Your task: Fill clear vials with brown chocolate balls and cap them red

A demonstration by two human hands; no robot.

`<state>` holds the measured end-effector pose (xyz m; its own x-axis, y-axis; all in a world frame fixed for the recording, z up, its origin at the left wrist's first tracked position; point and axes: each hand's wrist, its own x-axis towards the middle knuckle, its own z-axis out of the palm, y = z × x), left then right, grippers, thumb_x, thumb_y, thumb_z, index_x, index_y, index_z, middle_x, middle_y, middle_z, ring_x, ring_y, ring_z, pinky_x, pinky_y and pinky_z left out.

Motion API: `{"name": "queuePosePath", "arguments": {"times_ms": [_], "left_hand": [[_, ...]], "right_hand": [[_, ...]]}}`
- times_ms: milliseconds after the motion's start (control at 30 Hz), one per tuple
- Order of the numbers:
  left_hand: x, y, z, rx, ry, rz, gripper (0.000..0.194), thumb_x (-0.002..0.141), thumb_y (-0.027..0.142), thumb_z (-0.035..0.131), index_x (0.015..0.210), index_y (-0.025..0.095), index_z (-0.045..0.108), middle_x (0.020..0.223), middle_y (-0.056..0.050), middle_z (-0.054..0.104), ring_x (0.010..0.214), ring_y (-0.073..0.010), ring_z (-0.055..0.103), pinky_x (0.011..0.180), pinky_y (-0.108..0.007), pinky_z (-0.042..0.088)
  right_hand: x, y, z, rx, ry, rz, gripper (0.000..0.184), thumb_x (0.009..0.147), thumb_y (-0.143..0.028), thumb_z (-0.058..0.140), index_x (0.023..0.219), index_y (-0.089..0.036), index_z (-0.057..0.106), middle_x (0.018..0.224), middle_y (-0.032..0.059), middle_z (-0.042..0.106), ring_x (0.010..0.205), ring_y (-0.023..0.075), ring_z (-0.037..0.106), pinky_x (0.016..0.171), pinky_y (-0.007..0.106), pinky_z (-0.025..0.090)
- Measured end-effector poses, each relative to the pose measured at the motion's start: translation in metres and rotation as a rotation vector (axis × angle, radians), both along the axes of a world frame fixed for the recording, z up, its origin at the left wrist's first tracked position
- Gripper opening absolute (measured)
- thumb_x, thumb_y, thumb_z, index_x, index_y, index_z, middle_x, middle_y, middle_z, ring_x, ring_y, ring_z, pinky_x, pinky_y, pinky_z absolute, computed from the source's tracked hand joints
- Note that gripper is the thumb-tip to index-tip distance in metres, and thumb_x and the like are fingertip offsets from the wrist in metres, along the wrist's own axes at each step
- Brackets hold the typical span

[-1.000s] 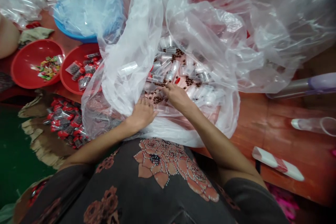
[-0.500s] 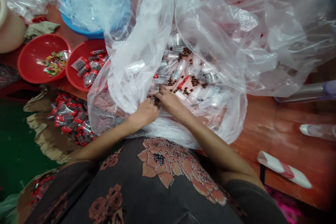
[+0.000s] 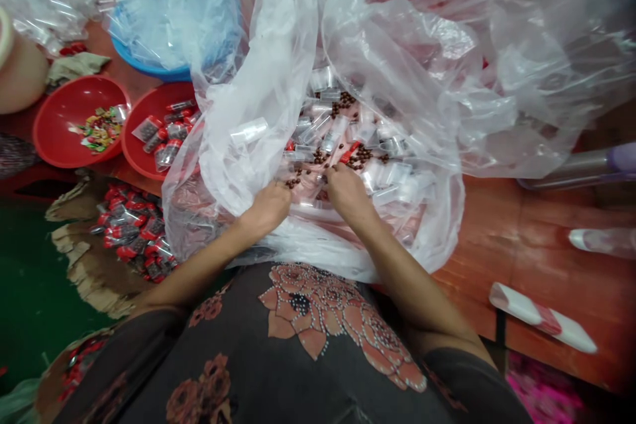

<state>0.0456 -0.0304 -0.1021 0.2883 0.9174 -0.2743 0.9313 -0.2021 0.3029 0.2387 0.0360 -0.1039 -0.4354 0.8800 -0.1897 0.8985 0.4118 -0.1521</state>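
Note:
My left hand (image 3: 271, 207) is closed at the left side of an opened clear plastic bag (image 3: 283, 73), beside a few small brown balls (image 3: 293, 180). Whatever its fingers hold, if anything, is hidden. My right hand (image 3: 348, 191) has its fingers pressed together just below a larger cluster of brown balls (image 3: 360, 158); what is in them I cannot make out. Around the balls lie several clear plastic containers (image 3: 334, 134), and a red piece (image 3: 349, 152) rests above my right hand.
To the left stand a red bowl (image 3: 54, 129) with colourful small pieces, another red bowl (image 3: 142, 169) with filled red-capped jars, and a blue basin (image 3: 144, 66) of clear plastic. More red-capped jars (image 3: 134, 222) are heaped below. A white tube (image 3: 566, 324) lies at right.
My hands were together over a dark thing and have moved apart, the right one to the right and the left one slightly left. The dark thing no longer shows between them.

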Motion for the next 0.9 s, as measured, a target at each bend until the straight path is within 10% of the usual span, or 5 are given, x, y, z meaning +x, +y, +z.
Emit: {"name": "queuePosePath", "arguments": {"times_ms": [533, 900], "left_hand": [[-0.003, 0.030, -0.018, 0.034, -0.708, 0.412, 0.018, 0.083, 0.010, 0.054, 0.095, 0.022, 0.060, 0.081, -0.007, 0.065, 0.084, -0.0237, 0.064, 0.078, -0.036, 0.052], [0.007, 0.018, 0.015, 0.085, -1.115, 0.429, 0.040, 0.084, 0.019, 0.065, 0.123, 0.020, 0.058, 0.120, -0.010, 0.069, 0.110, -0.0210, 0.067, 0.095, -0.039, 0.056]], "right_hand": [[-0.032, 0.011, -0.012, -0.114, 0.272, 0.295, 0.028, 0.091, -0.016, 0.052, 0.116, -0.018, 0.066, 0.111, 0.0144, 0.065, 0.099, 0.0252, 0.062, 0.084, 0.037, 0.050], [-0.004, 0.001, -0.013, -0.515, 1.312, -0.325, 0.044, 0.066, -0.036, 0.083, 0.098, -0.024, 0.055, 0.089, -0.0024, 0.065, 0.070, 0.0139, 0.063, 0.061, 0.028, 0.053]]}}
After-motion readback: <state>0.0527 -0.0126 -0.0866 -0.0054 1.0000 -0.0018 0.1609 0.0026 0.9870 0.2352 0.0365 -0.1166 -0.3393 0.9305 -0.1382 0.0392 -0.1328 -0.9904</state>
